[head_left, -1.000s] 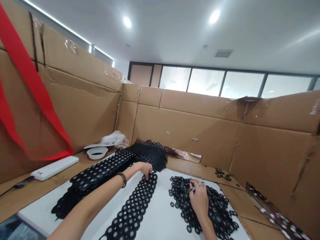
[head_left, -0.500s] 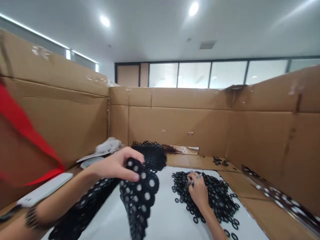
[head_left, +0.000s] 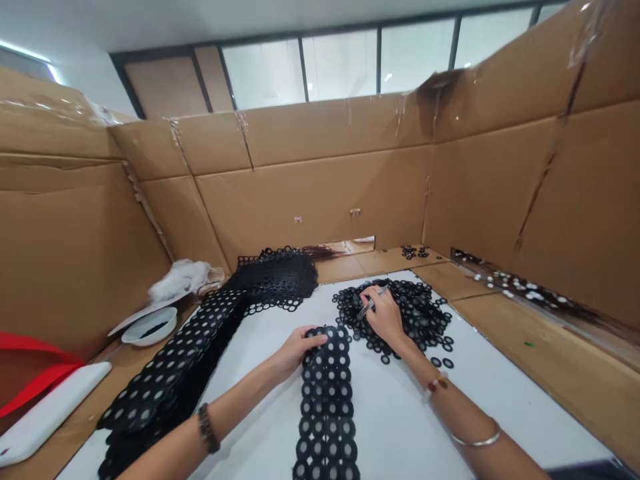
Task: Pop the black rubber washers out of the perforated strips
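Note:
My left hand [head_left: 295, 350] is closed on the top end of a strip of joined black rings [head_left: 327, 407], thumb on the upper face. The strip hangs toward me over the white board [head_left: 395, 427], rows of pale round holes showing. At the left edge of a heap of loose black rings [head_left: 423, 320], my right hand [head_left: 386, 321] grips a slim silvery tool [head_left: 367, 309]. The tool slants down to the left, with its tip among the rings; its exact kind is unclear. I cannot make out whether a ring is on it.
A long stack of black ring strips [head_left: 170, 363] lies left, and black ring mesh [head_left: 275, 277] is bunched behind. Farther left are a white bowl [head_left: 150, 327], white fluffy material [head_left: 183, 280] and a white slab [head_left: 53, 413]. Cardboard walls [head_left: 310, 180] enclose the work area.
The view has tilted downward and turned. My left hand has lowered the strip and brought it nearer the ring heap, spreading it flatter. My right hand stays at the heap with the tool.

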`<state>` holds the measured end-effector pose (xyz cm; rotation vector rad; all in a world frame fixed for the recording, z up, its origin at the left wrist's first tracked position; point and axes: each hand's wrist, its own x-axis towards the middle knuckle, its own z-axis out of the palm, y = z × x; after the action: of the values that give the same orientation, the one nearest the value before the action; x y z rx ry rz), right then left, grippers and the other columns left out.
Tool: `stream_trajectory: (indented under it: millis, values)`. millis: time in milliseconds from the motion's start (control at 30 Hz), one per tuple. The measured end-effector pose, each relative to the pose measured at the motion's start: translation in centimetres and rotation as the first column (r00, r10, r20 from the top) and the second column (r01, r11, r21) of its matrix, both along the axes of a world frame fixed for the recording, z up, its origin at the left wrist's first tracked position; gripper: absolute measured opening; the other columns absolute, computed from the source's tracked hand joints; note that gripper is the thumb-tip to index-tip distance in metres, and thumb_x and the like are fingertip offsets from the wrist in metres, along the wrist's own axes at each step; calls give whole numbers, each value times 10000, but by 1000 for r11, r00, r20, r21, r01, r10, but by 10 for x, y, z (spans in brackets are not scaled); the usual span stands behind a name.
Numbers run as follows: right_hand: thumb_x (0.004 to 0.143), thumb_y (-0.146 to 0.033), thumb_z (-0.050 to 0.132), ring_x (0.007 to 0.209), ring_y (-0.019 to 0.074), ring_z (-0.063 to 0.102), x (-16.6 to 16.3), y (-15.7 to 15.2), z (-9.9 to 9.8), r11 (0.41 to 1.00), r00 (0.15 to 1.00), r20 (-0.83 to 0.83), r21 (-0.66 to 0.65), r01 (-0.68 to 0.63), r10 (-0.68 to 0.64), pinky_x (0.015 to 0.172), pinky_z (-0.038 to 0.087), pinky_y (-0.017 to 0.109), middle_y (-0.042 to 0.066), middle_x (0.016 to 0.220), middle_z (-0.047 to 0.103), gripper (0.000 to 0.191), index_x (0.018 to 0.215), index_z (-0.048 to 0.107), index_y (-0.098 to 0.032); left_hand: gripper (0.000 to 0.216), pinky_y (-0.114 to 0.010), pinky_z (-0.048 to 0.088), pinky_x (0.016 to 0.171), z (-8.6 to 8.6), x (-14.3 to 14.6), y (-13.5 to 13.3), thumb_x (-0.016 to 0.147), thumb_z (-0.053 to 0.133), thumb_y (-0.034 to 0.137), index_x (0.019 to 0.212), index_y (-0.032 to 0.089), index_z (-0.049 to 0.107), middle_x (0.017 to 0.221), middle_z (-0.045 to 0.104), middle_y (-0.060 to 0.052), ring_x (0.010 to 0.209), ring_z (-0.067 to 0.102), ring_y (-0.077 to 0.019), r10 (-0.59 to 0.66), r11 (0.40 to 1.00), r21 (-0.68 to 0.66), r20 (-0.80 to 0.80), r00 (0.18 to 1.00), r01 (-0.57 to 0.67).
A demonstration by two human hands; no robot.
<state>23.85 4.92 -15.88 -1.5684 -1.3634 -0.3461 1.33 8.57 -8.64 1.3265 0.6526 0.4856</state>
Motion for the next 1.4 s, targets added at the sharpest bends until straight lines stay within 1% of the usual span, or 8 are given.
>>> stream_trajectory:
  millis: [133, 300, 467, 600, 733, 833, 1000, 1400]
  values:
    - [906, -261, 403, 876, 206, 541, -21, -2, -2, 998, 997, -45, 32, -63, 64, 803, 431, 328, 67, 902, 628, 216, 891, 601, -177, 99, -215, 465, 637, -46, 6, 21, 654, 738, 232, 712, 176, 679, 696, 699, -8, 655, 625, -152, 20, 994, -110, 31, 999, -16]
    - [962, -390, 258, 669, 162, 568, -65, -6, -7, 921, 900, -198, 108, -373, 388, 663, 460, 293, 20, 716, 595, 400, 1152, 540, -180, 176, -275, 491, 735, -55, -7, 39, 627, 753, 174, 785, 137, 686, 787, 718, -71, 740, 659, -199, 119, 923, -377, 80, 990, -80]
    - [950, -490, 132, 641, 175, 551, -90, -5, -3, 901, 891, -161, 169, -399, 425, 573, 442, 301, 39, 720, 558, 557, 1199, 514, -171, 186, -304, 491, 787, -56, -17, 41, 740, 668, 204, 907, 121, 675, 852, 717, -98, 796, 666, -213, 114, 797, -602, 90, 989, -37]
    - [955, -411, 231, 559, 161, 502, -91, -1, -6, 882, 902, 24, 198, -427, 431, 518, 407, 291, 29, 666, 536, 395, 1072, 504, -152, 203, -315, 489, 784, -57, -15, 38, 786, 644, 241, 947, 118, 652, 882, 712, -115, 828, 665, -230, 82, 811, -583, 39, 996, -44]
    - [935, -349, 347, 554, 146, 472, -86, 1, -16, 846, 846, -24, 24, -532, 533, 490, 387, 257, 3, 606, 487, 240, 800, 466, -190, 251, -320, 482, 814, -60, -11, 38, 802, 633, 246, 1027, 134, 628, 961, 702, -114, 881, 655, -230, 113, 828, -556, 29, 993, -78]
    - [922, -365, 408, 585, 146, 493, -84, 0, -22, 815, 821, -67, -101, -571, 567, 522, 419, 258, 17, 650, 525, 228, 787, 465, -190, 325, -311, 469, 858, -62, -9, 37, 806, 628, 229, 1125, 176, 597, 1064, 677, -95, 957, 634, -221, 149, 837, -541, 70, 986, -88]
    - [928, -247, 448, 601, 141, 511, -82, 0, -21, 826, 818, 116, -86, -557, 564, 527, 409, 242, 26, 681, 558, 116, 865, 500, -164, 242, -321, 492, 818, -64, -10, 36, 791, 646, 279, 979, 127, 661, 948, 705, -117, 896, 651, -243, 183, 855, -490, -16, 983, -168]
    - [923, -167, 445, 587, 130, 423, -82, -2, -12, 887, 799, 389, -160, -433, 460, 480, 246, 270, 2, 610, 503, 278, 648, 484, -161, 281, -323, 464, 883, -58, -10, 35, 831, 600, 256, 1095, 162, 628, 1021, 688, -96, 960, 629, -228, 198, 842, -516, 26, 980, -157]
